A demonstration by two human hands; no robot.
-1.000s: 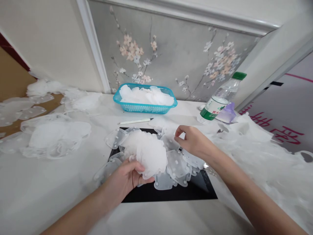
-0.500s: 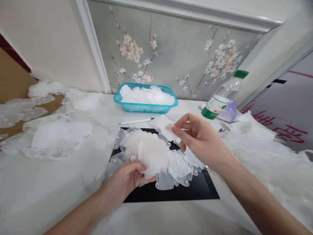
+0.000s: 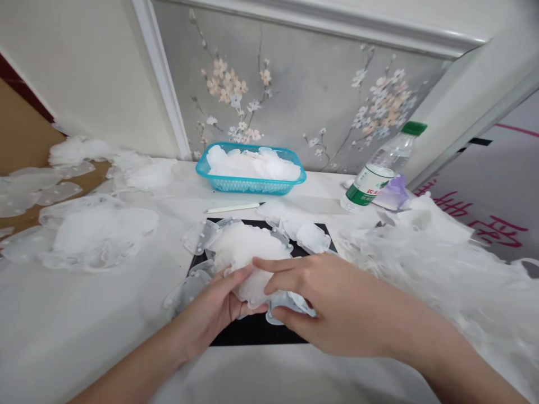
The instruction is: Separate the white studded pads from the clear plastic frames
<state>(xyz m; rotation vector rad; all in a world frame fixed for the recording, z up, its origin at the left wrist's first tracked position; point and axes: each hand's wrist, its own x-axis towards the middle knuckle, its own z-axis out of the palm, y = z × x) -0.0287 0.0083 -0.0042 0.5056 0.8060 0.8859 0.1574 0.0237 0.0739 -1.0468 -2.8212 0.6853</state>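
My left hand [image 3: 213, 306] is closed on a stack of thin, white, translucent sheets [image 3: 252, 289], thumb along its near left edge and fingers beneath. Over the right side of this stack reaches my right hand [image 3: 337, 303], its fingers apart and the index fingertip at the sheets, close to my left thumb. Whether it presses on the top sheet I cannot tell. Below both hands lies a black mat [image 3: 261, 336], strewn with clear, scalloped pieces [image 3: 202, 235] that carry small round dots. A white pile [image 3: 236, 241] sits just behind the held stack and partly merges with it.
At the back stands a blue basket [image 3: 252, 187] full of white pieces. A pencil [image 3: 233, 208] lies before it. To the right are a green-capped bottle [image 3: 374, 174], a purple packet [image 3: 393, 193] and a large translucent heap [image 3: 446, 275]. More white pieces [image 3: 101, 233] lie left.
My right hand has come down and toward me from the back of the mat, and the white piece it pinched is out of its fingertips. My left hand stays nearly still.
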